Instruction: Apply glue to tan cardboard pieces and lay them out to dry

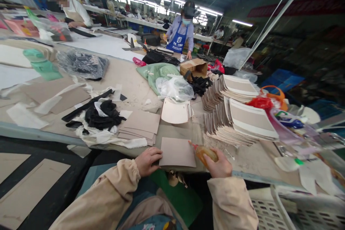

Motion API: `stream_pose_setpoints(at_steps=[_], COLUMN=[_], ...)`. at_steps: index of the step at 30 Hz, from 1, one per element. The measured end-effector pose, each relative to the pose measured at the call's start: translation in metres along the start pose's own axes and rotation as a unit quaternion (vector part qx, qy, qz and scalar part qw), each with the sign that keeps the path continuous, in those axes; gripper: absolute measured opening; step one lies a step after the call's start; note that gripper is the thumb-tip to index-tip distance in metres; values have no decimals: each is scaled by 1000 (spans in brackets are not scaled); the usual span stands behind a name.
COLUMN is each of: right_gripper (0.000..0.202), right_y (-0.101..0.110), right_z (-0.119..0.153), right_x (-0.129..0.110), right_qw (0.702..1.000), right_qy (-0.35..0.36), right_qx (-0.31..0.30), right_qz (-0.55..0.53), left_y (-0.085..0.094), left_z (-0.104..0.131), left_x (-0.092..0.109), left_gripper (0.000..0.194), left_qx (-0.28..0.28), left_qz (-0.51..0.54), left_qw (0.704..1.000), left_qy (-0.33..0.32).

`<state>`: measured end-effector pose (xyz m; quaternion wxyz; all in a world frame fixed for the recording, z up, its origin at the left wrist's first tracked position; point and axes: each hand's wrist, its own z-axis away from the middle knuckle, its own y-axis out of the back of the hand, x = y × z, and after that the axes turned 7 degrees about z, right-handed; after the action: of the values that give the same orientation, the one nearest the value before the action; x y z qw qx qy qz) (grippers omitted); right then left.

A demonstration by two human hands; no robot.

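A flat grey-beige board [178,152] lies at the table's front edge. My left hand [148,161] is at its left edge, with the thumb and fingers closed on that edge. In my right hand [219,165] is an amber glue bottle [205,153], tilted left, its red nozzle over the board's upper right corner. Whether the tip touches the board cannot be made out. Several similar boards [141,124] are piled just behind my left hand. Behind the board sits a small stack of curved white-faced pieces [175,111].
Fanned stacks of panels [250,118] stand at the right. Black and white scraps [104,115] lie at the left. Farther back are a plastic bag [175,88] and a cardboard box [194,67]. A person in a blue apron [179,39] works across the table.
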<state>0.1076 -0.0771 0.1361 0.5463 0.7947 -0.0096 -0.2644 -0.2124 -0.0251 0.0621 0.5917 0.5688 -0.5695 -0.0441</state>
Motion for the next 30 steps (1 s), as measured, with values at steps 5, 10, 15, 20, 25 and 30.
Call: stream_pose_setpoints(at_steps=[5,10,15,20,25,30], right_gripper=[44,48,44,39,34,41], right_y=[11,9,-10,-30,-36,-14], right_z=[10,24,22,13,12,4], right_x=[-5,-16,-33,-56,-58,-22], right_qw=[999,992,989,988,990,998], right_qy=[-16,-14,28,89,122,55], right_qx=[32,-11,-45,-33,-36,-2], right_qz=[-3,-128,-141,-119,-67,-5], left_y=[1,4,4,6,7,7], left_z=[0,-3,-4,-4,-4,-4], left_x=[0,0,-1,2,3,2], left_gripper=[28,25,22,20,21,19], left_qx=[10,13,24,26,21,23], left_qz=[2,-1,-1,6,12,23], left_qw=[1000,1000,999,999,999,999], left_qy=[-7,-24,-47,-44,-38,-41])
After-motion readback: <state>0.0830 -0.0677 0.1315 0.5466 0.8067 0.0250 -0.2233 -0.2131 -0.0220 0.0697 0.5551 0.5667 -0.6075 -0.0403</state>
